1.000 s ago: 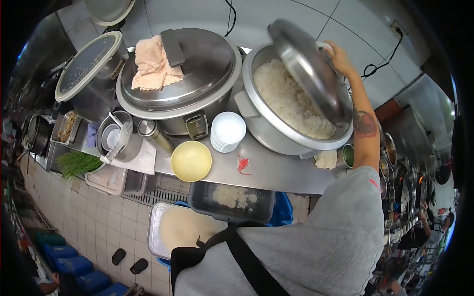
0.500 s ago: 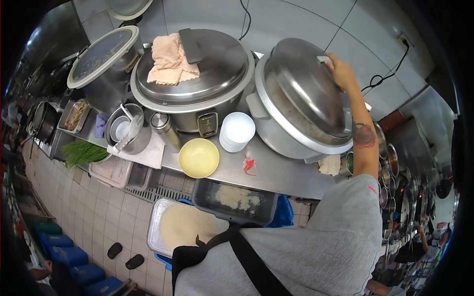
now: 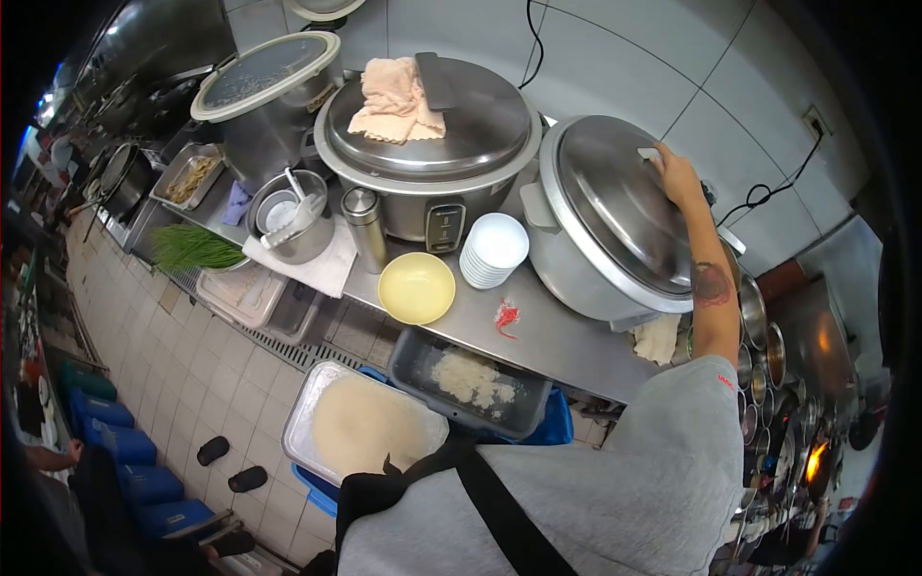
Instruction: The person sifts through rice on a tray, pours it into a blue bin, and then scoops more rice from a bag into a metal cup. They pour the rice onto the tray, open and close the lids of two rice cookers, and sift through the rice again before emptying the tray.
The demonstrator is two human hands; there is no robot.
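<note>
My right hand (image 3: 678, 177) is closed around the handle of a domed metal lid (image 3: 619, 206), its arm stretched forward. That lid now sits over the large silver rice cooker (image 3: 581, 269) at the right of the counter. My left hand is out of view. Left of this cooker stands a second large rice cooker (image 3: 408, 197), lidded, with a pink cloth (image 3: 396, 104) on top. In front of the two cookers are a stack of white bowls (image 3: 495, 250), a yellow bowl (image 3: 416, 288) and a crumpled red-and-clear plastic scrap (image 3: 506, 317).
A metal flask (image 3: 364, 228) and a pot with utensils (image 3: 293, 230) stand further left. Below the counter edge are a grey tub with rice remnants (image 3: 471, 379) and a metal tray of rice (image 3: 365, 422). Other people's limbs show at the far left and right edges.
The lid was tilted up with the cooker's inside showing; my right hand has lowered it onto the cooker. My view has turned, so the counter appears further right.
</note>
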